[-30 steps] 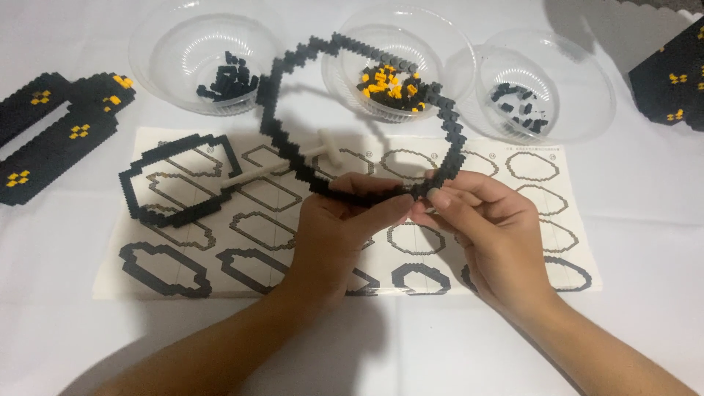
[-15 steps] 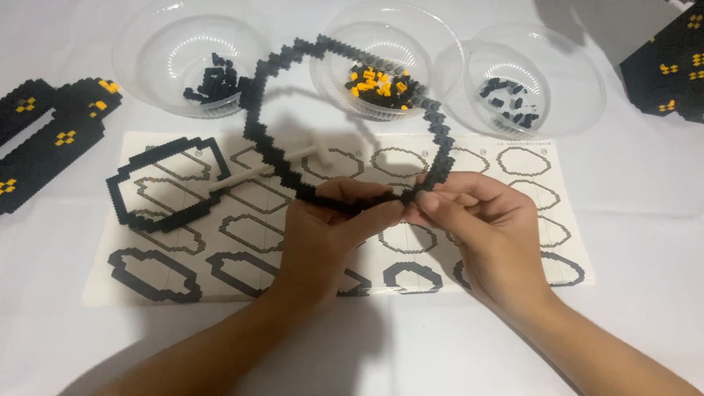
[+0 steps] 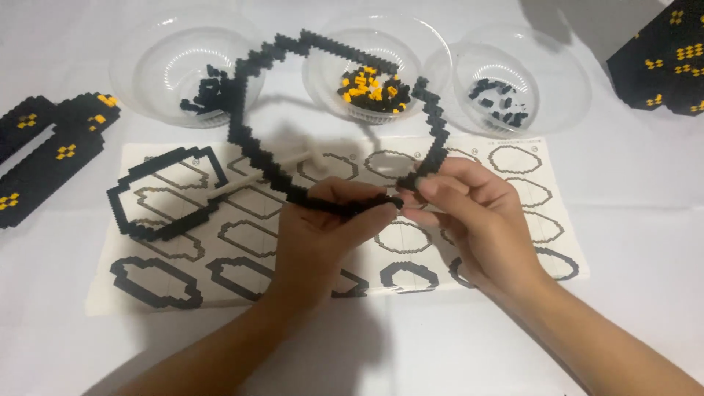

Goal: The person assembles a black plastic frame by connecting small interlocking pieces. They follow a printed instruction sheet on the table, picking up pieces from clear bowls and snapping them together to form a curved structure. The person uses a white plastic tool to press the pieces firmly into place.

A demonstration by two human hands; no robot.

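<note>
While the left hand pinches the bottom of the black brick ring and the right hand grips its loose end at 3 o'clock, the loop, held above the template sheet, is not yet joined there.

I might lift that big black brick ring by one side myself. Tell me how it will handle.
The black brick ring is one thin line of small bricks, so it probably flexes and may snap apart. It looks light: left hand and right hand carry it by fingertips. Both pinch its lower edge, so supporting it with two hands seems wise.
</note>
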